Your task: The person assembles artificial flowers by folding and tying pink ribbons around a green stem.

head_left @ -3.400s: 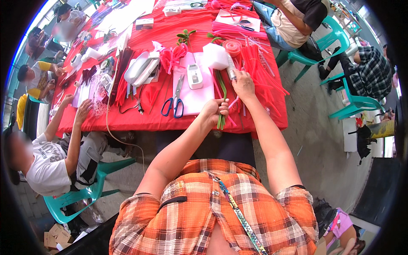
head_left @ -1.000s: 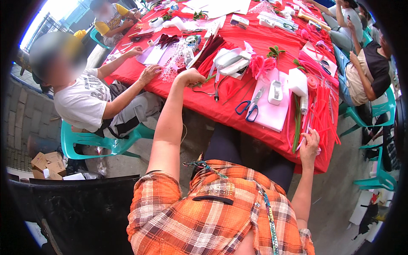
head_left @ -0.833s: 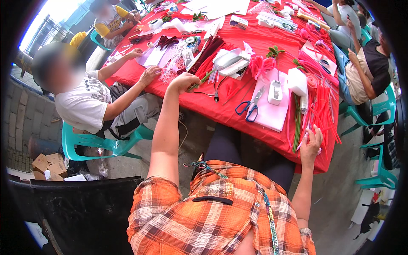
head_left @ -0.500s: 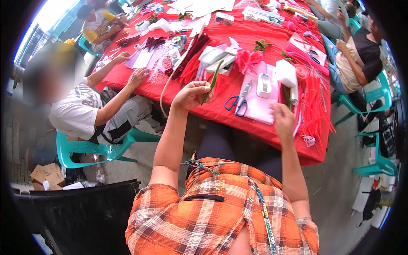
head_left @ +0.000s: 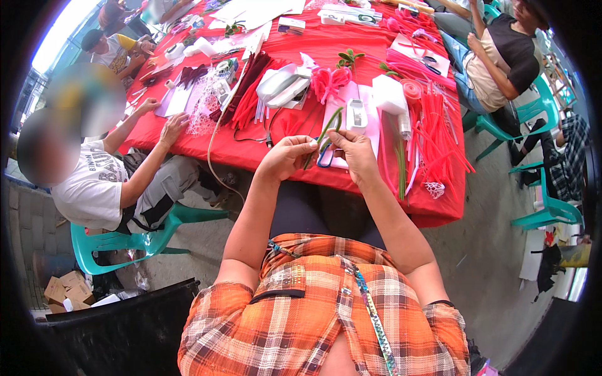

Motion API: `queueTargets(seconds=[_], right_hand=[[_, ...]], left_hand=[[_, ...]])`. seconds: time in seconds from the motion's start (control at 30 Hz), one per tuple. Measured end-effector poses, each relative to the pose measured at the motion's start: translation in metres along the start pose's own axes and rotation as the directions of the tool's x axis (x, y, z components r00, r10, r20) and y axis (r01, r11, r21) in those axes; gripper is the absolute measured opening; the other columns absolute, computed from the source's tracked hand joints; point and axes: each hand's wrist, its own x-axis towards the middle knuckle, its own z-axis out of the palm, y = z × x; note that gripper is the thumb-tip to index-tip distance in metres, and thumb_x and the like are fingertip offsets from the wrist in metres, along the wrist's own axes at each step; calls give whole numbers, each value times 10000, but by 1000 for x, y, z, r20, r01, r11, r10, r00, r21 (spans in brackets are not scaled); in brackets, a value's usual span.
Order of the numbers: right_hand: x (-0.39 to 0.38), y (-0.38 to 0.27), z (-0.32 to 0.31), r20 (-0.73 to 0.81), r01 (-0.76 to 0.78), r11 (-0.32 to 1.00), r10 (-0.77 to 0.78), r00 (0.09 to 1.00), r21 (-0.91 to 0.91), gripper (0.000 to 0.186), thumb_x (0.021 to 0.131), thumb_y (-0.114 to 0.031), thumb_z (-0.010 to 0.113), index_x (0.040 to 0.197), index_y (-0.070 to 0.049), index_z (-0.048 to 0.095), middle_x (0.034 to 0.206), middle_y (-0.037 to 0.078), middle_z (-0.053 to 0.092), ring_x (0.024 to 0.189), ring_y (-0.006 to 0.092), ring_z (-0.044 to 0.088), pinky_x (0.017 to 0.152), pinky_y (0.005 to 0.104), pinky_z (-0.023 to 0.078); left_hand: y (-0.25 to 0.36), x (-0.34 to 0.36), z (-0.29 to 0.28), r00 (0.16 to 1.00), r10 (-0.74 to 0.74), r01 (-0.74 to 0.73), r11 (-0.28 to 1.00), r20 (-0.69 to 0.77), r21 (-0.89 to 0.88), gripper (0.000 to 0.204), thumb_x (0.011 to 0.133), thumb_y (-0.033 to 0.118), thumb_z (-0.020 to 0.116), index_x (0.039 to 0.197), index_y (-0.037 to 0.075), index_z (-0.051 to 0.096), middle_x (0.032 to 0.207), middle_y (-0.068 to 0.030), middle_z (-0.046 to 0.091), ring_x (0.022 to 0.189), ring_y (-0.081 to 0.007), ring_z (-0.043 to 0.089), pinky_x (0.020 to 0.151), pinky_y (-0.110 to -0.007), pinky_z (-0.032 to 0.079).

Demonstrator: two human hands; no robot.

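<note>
My left hand (head_left: pixel 290 158) pinches a green pipe cleaner (head_left: pixel 323 133) bent into a narrow, leaf-like loop, held above the table's near edge. My right hand (head_left: pixel 356 155) has its thumb and fingertips closed on the same piece at its right side. Both hands are close together, and the lower end is partly hidden by the fingers. Behind them lie blue-handled scissors (head_left: pixel 325 157), mostly covered by my right hand. A pink sheet (head_left: pixel 370 135) bears a small white tool (head_left: pixel 357 115) just beyond my fingers.
Right of the sheet lie green pipe cleaners (head_left: pixel 401 166), a pile of red pipe cleaners (head_left: pixel 433 135) and a white block (head_left: pixel 389 94). A glue gun (head_left: pixel 271 135) or similar dark-tipped tool lies left. A co-worker (head_left: pixel 94 182) sits at left on a teal chair (head_left: pixel 119 247).
My right hand has come left from the green pipe cleaners at the table's right and now grips the held piece too. The view has shifted slightly, moving the table leftward.
</note>
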Motion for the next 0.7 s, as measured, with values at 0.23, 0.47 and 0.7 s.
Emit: queueTargets(seconds=[0.23,0.47,0.7], right_hand=[[3,1,-15,32,-45,999,44,999,18,175,844,-111,624,980,-6,656,744,8,628,599,53,538,567,190,443],[7,17,-13,97,-138,986,129,987,92,150,854,-125,613,952,-17,649,752,10,629,607,67,550,571,206,464],[7,18,-8,109,-181,976,168,980,123,149,845,-143,632,922,-17,644,758,14,631,563,62,520,520,201,451]], left_hand=[[-12,6,-1,994,-3,-4,998,-109,-62,89,868,114,565,855,31,595,760,-53,622,644,-125,591,596,-236,468],[-15,7,8,991,-2,-3,999,-134,-38,88,859,106,576,874,21,589,774,-62,624,663,-141,602,619,-247,482],[-18,4,10,986,-2,-3,1000,-166,-28,128,868,112,563,925,2,599,819,-92,646,654,-160,620,554,-248,485]])
